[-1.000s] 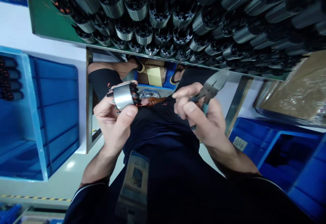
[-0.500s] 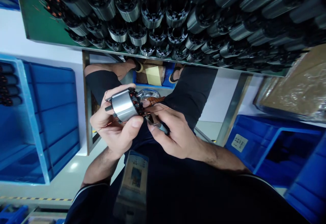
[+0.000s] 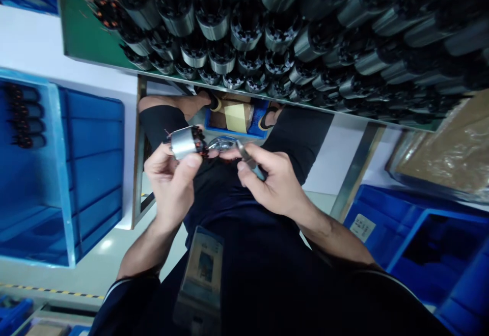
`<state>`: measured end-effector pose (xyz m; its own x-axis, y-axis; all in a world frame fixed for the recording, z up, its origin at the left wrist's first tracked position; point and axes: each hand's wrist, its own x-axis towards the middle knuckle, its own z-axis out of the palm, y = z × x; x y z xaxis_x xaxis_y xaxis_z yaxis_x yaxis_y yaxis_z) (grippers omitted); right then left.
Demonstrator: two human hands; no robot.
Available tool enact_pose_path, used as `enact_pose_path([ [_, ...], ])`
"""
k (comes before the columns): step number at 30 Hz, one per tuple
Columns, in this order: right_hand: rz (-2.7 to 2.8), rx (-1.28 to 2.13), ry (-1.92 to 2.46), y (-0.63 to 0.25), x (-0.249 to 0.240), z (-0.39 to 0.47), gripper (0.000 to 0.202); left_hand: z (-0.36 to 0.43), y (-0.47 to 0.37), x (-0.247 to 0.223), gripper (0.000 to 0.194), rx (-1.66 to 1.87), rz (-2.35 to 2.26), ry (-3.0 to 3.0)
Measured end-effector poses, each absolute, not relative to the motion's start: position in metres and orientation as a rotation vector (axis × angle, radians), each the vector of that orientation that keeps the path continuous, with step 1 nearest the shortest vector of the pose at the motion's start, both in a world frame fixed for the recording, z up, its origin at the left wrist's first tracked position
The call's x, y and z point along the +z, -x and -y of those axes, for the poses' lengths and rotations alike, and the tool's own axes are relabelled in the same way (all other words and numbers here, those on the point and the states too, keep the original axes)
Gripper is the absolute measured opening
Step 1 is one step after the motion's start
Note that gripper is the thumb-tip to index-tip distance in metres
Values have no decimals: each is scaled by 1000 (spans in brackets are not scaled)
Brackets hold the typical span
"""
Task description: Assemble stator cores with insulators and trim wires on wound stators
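Observation:
Above my lap, my left hand [image 3: 171, 178] grips a silver metal cylinder [image 3: 184, 143] with black ends and copper wire at its right end. Its thumb presses on the lower side of the metal. To the right, my right hand [image 3: 273, 178] holds a small tool [image 3: 252, 163] with a grey-blue handle and a metal tip pointing up and left. The tool is apart from the cylinder, while my right fingertips reach toward the wired end. Between and beyond the hands lies a shiny round metal dish [image 3: 225, 142], partly hidden by the fingers.
Rows of similar cylinders [image 3: 248, 25] fill a green bench [image 3: 91, 46] ahead. Blue bins stand at the left [image 3: 95, 158] and right [image 3: 405, 214]. A small blue box [image 3: 263, 117] with cardboard sits between the feet.
The tool has come away from the cylinder's wired end, and the hands are farther apart. The cylinder has moved up and away from the body. The orange-brown coil seen near the right fingers no longer shows.

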<state>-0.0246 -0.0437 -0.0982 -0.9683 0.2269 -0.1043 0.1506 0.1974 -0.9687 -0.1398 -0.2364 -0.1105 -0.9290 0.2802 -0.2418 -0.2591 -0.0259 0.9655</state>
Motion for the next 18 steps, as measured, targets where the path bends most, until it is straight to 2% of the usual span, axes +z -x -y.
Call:
enact_pose_path([
  [2,2469,1862,490,23,-104,33,34,266,158,-101,41,2095,-1874,101],
  [4,2574,1811,618,13,-112,21,35,315,184,-88,44,2099,-1962,214],
  [6,2645,1818,738,-1,-125,11,37,378,215,-76,48,1989,-2303,306],
  [9,2699,1855,890,-24,-154,4,36,476,263,-67,50,1424,-2991,439],
  [11,2733,1864,963,-32,-171,8,36,529,292,-73,38,1092,-3153,549],
  [15,2826,1899,957,-29,-179,27,50,590,337,-112,19,640,-3111,773],
  [18,2860,1912,857,-19,-170,40,50,605,360,-146,24,510,-3008,894],
])
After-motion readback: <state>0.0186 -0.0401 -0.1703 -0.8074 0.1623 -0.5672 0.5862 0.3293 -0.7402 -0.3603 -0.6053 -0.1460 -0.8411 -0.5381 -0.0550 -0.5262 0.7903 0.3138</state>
